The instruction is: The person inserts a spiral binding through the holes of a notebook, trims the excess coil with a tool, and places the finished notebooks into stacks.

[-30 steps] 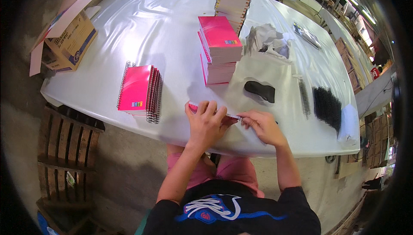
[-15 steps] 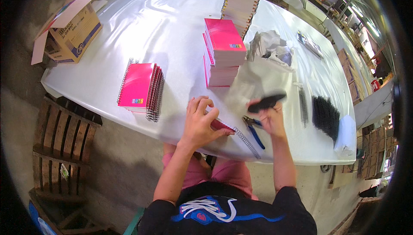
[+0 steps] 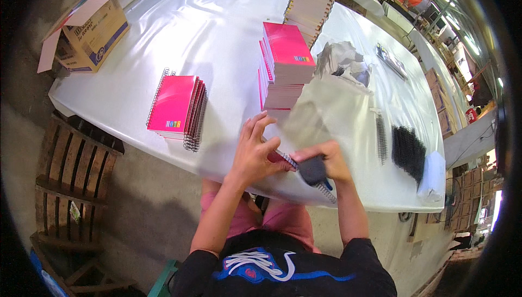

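Near the table's front edge, my left hand (image 3: 254, 153) is closed on a pink book, of which only a narrow red part (image 3: 280, 161) shows below the fingers. A metal spiral coil (image 3: 326, 192) runs along the book's edge and sticks out past it toward the lower right. My right hand (image 3: 333, 158) grips a dark, rounded, pad-like piece (image 3: 312, 171), slightly blurred, over the coil. It covers the middle of the coil. Beneath that hand, a bit of blue plier handle (image 3: 329, 185) shows; the rest of the pliers is hidden.
Pink books with coils (image 3: 174, 104) are piled to the left. A taller stack of pink books (image 3: 287, 47) stands ahead, before yellow-topped bound books (image 3: 310, 3). Crumpled wrapping (image 3: 342, 63), dark coils (image 3: 408, 150) and a white roll (image 3: 432, 177) lie right. A carton (image 3: 95, 38) stands far left.
My right hand has come down and left, bringing the dark pad from above the pliers onto the coil. The left hand stays on the book.
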Demonstrator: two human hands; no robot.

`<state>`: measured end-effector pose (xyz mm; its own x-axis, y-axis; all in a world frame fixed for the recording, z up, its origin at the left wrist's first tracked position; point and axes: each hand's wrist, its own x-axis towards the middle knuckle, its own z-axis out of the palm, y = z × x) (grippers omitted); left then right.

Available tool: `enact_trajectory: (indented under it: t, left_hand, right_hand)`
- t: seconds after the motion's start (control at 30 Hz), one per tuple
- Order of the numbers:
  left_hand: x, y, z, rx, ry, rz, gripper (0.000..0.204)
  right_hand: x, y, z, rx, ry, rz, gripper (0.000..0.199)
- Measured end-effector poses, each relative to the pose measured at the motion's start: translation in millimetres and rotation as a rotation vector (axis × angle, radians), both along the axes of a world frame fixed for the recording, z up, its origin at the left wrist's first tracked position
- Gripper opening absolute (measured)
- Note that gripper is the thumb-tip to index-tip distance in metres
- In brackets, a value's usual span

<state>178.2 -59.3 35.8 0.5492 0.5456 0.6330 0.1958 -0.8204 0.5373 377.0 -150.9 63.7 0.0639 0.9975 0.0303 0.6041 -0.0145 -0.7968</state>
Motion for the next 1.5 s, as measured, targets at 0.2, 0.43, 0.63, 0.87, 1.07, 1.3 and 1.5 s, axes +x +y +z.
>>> enact_trajectory:
  t: [0.2,0.43,0.63,0.87,1.07,1.3,1.5]
  left_hand:
    - [-2,4,0,-0.004,-0.008,0.013,0.057]
    - [2,13,-24,-0.238,-0.141,0.039,0.065]
    - [4,14,-28,-0.368,-0.197,0.025,0.073]
    - [6,18,-33,-0.554,-0.284,-0.014,0.086]
    - [3,22,-35,-0.661,-0.251,-0.061,0.091]
    - [4,21,-39,-0.618,-0.368,-0.147,0.066]
    - [-13,4,-30,-1.080,-0.509,-0.125,0.021]
  right_hand:
    - [-5,0,-13,0.224,0.417,-0.029,0.030]
    - [-25,11,-1,0.250,0.233,0.044,0.032]
    - [-27,18,6,0.222,0.373,0.075,0.033]
    - [-25,37,-13,0.045,0.241,-0.063,0.030]
    - [-45,42,1,0.084,0.328,0.014,0.026]
    - [17,24,-20,0.198,-0.369,-0.373,0.038]
    - [3,-54,-33,0.077,-0.692,-0.668,0.060]
